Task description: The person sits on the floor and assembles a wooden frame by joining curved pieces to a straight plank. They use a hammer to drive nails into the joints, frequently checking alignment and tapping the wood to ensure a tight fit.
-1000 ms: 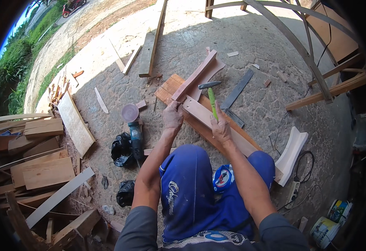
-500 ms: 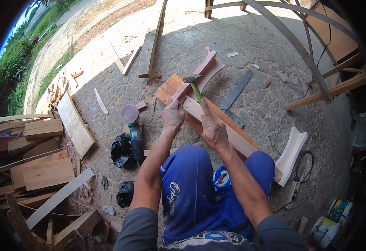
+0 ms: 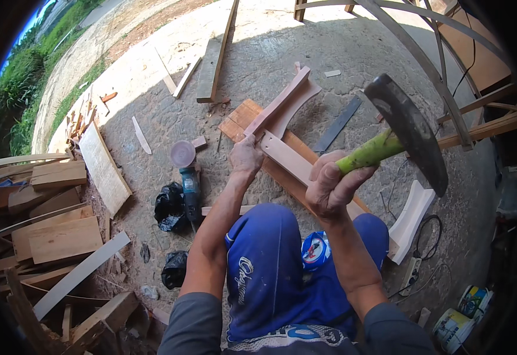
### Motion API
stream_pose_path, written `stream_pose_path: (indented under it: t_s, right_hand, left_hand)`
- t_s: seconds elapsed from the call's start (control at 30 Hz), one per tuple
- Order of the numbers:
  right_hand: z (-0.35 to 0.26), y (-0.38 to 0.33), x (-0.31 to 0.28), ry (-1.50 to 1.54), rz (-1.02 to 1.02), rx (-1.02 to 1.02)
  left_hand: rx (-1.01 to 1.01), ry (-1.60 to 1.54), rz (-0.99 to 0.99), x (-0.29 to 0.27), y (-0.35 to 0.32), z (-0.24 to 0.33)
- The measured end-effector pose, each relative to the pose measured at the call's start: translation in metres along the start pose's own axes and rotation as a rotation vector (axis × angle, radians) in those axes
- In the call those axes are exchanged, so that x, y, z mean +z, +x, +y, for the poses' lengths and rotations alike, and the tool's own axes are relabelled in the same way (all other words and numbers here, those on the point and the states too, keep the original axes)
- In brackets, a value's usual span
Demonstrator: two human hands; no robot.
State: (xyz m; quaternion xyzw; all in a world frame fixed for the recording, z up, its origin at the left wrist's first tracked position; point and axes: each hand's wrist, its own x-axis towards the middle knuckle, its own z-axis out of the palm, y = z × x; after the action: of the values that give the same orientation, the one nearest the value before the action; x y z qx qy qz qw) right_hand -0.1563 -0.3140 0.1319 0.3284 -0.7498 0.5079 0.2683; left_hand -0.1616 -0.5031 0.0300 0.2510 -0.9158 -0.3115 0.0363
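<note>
Raised at the right, a hammer [image 3: 410,131] with a dark head and bright green handle is gripped in my right hand [image 3: 338,186], its fingers closed round the handle. My left hand [image 3: 248,157] is closed on the near end of a curved, pinkish wooden piece [image 3: 288,107], where it meets a long pale wooden strip [image 3: 288,157] with small holes near its end. Both pieces rest across an orange-brown plank [image 3: 239,123] on the ground. The fingertips of my left hand are partly hidden by the joint.
An angle grinder [image 3: 191,189] lies left of my left forearm beside black plastic bags [image 3: 171,207]. Stacked timber [image 3: 66,239] fills the far left. A curved wooden piece [image 3: 411,219], a power strip [image 3: 412,273] and cables lie at right. Wooden frames [image 3: 483,133] stand at upper right.
My right hand has lifted the hammer from over the wooden joint, up and to the right toward the camera. My left hand stays at the joint.
</note>
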Motion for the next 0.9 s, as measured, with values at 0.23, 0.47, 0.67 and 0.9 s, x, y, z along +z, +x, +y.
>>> stream_pose_path:
  t_s: [0.23, 0.47, 0.67, 0.9]
  right_hand:
    - [0.008, -0.022, 0.012, -0.283, -0.582, 0.365]
    - [0.045, -0.058, 0.013, -0.386, -0.858, 0.630]
    - [0.024, -0.025, 0.000, -0.180, -0.638, 0.689]
    - [0.006, -0.073, -0.075, -0.086, -0.824, 0.855]
  left_hand:
    - [-0.022, 0.040, 0.008, -0.005, 0.002, 0.001]
    - [0.010, 0.075, -0.047, -0.001, 0.003, 0.009]
    - [0.047, -0.346, 0.056, 0.006, 0.004, -0.039]
    - [-0.184, -0.712, -0.212, 0.023, -0.065, -0.061]
